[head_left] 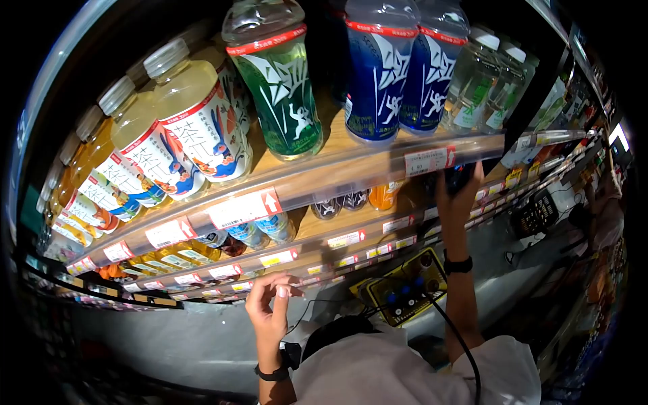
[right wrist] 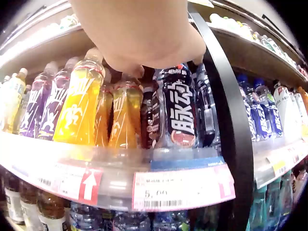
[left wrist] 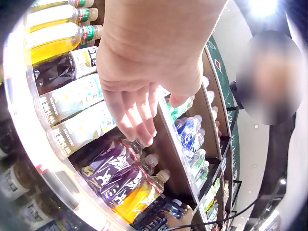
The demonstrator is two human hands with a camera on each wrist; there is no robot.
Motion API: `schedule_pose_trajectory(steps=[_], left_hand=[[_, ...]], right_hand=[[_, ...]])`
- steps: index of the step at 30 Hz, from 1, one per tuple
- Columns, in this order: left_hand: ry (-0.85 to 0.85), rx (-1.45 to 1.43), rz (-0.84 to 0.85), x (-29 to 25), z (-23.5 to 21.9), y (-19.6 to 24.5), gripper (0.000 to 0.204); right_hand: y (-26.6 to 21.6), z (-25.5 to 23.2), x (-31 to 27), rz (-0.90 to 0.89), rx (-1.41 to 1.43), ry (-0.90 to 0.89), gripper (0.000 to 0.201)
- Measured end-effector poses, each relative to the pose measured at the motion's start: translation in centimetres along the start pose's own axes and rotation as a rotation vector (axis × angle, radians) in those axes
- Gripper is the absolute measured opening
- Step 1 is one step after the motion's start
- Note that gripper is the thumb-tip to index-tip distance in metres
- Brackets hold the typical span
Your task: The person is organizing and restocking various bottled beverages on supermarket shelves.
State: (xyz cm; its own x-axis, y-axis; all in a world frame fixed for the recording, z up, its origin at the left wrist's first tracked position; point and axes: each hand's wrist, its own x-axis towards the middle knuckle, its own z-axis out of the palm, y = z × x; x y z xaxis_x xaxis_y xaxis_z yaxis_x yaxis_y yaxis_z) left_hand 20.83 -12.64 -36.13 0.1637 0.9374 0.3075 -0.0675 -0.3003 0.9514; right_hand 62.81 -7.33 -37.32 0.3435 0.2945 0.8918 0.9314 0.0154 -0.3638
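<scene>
My right hand (head_left: 462,192) reaches under the edge of the upper shelf and grips the upper part of a dark drink bottle (right wrist: 179,110). In the right wrist view that bottle stands upright behind the shelf's front strip, its cap hidden by the hand. Orange drink bottles (right wrist: 79,108) stand to its left. My left hand (head_left: 270,307) is held in the air before the lower shelves, holding nothing. Its fingers (left wrist: 137,113) are loosely bent in the left wrist view, in front of purple drink bottles (left wrist: 108,163).
Tea drink bottles (head_left: 199,128), a green bottle (head_left: 287,101) and blue bottles (head_left: 381,81) stand on the upper shelf. A black upright post (right wrist: 231,120) borders the dark bottle's bay. A yellow-edged case with cables (head_left: 405,290) is below. Another person (left wrist: 269,77) is nearby.
</scene>
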Motion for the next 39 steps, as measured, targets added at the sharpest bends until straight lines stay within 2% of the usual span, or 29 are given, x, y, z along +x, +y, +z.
schedule_pose_trajectory(steps=[1,3,4,5,8,10,13,15,18,20,21,25,27,28,30,31,33,36,37,39], left_hand=[[0.007,0.007,0.009,-0.1,0.1,0.2,0.027],[0.014,0.017,-0.006,-0.4,0.1,-0.1,0.026],[0.029,0.022,-0.014,-0.5,0.1,-0.2,0.026],[0.02,0.034,-0.018,-0.6,0.1,-0.1,0.026],[0.037,0.042,-0.003,-0.9,0.5,0.2,0.024],[0.036,0.046,0.009,-1.2,0.3,0.2,0.025],[0.038,0.014,0.012,-1.0,0.8,0.5,0.025],[0.022,0.054,0.007,-1.0,0.8,0.5,0.024],[0.007,0.056,-0.006,-1.0,0.9,0.5,0.022],[-0.004,0.058,0.002,-0.9,1.0,0.7,0.022],[-0.019,0.056,0.008,-1.0,1.1,0.8,0.021],[-0.022,-0.006,-0.017,-1.0,1.7,1.0,0.022],[-0.003,-0.004,-0.02,-1.2,2.0,0.7,0.02],[-0.037,-0.005,-0.018,-1.3,2.1,0.6,0.019],[-0.085,0.008,-0.005,-1.0,2.7,1.2,0.017],[-0.084,0.039,-0.033,-1.1,2.8,1.2,0.018],[-0.132,0.073,-0.028,-0.8,3.0,0.8,0.02],[-0.246,0.104,-0.107,-0.3,4.0,1.2,0.039],[-0.285,0.112,-0.129,-0.1,4.5,1.4,0.049],[-0.358,0.234,-0.043,0.1,5.2,1.7,0.069]], right_hand=[[-0.2,-0.1,0.8,0.013,-0.004,-0.005,0.084],[-0.7,-0.1,2.5,0.236,0.093,-0.146,0.082],[0.2,0.2,2.5,0.204,0.038,-0.201,0.074],[1.9,1.1,2.3,0.03,-0.072,-0.185,0.07],[1.6,1.6,2.1,0.083,-0.077,-0.188,0.069],[0.5,1.2,2.3,0.131,0.024,-0.144,0.072],[1.2,1.1,0.7,0.045,0.032,-0.032,0.073],[-0.3,0.1,-0.2,0.154,0.223,-0.051,0.073],[-1.6,-1.0,-1.4,0.165,0.211,-0.058,0.069],[-2.4,-1.8,-1.8,0.058,0.147,-0.075,0.061],[-2.5,-1.9,-2.2,0.058,0.15,-0.084,0.061],[-2.6,-2.5,-2.9,0.093,0.209,-0.102,0.055],[-2.1,-2.1,-2.9,0.127,0.35,-0.049,0.054],[-2.3,-2.4,-2.7,0.113,0.357,-0.055,0.054],[-3.3,-3.1,-2.7,0.197,0.436,-0.058,0.053],[-3.6,-3.6,-2.3,0.099,0.378,-0.055,0.055],[-5.4,-4.7,-1.7,0.055,0.484,-0.061,0.055],[-8.3,-7.0,-1.3,0.103,0.698,-0.211,0.052],[-9.0,-7.0,-1.6,0.122,0.911,-0.251,0.051],[-11.0,-7.9,-2.4,0.157,1.095,-0.386,0.053]])
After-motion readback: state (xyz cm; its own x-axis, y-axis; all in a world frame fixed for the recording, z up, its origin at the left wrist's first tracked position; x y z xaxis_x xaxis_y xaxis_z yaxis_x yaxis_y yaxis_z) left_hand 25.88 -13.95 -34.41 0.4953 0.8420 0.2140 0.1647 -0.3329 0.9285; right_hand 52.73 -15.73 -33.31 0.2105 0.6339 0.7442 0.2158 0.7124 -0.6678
